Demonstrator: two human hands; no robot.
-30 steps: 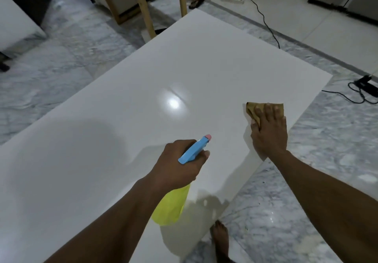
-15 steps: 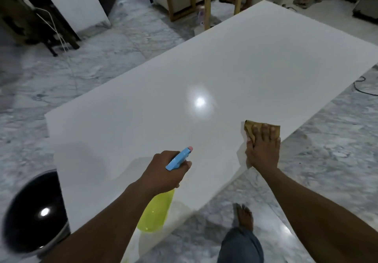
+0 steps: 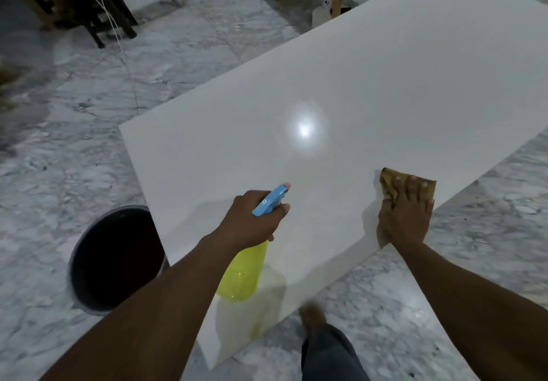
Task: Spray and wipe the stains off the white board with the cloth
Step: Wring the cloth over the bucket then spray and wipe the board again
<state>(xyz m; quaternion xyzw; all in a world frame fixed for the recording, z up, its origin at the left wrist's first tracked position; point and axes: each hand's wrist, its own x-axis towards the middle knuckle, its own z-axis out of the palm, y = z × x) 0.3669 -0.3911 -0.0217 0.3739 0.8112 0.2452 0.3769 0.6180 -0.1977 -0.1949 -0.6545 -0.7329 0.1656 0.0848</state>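
Hands of a person working over a large white board, seen from a head-worn camera looking down. The board lies flat and low above a grey marble floor; what holds it up is hidden. Its long axis runs from the near left corner away to the far right, and a round glare of lamp light sits near its middle. The left hand is wrapped round the neck of a spray bottle with a yellow body and a blue head. The bottle hangs above the board's near end, and its pink-tipped nozzle aims forward and slightly right, toward the bare stretch between the glare and the near edge. The right hand lies flat with fingers straight, pressing a folded tan cloth onto the board close to its near right edge. The cloth is to the right of the nozzle and apart from it, so the right hand is the nearer one for wiping. No stains show plainly on the glossy surface. Spraying looks to be the step in hand, and the coming wipe would call for sliding the cloth leftward into the patch ahead of the nozzle. A dark round bucket stands on the floor just beside the board's near left edge, and the person's trousered leg shows at the bottom.
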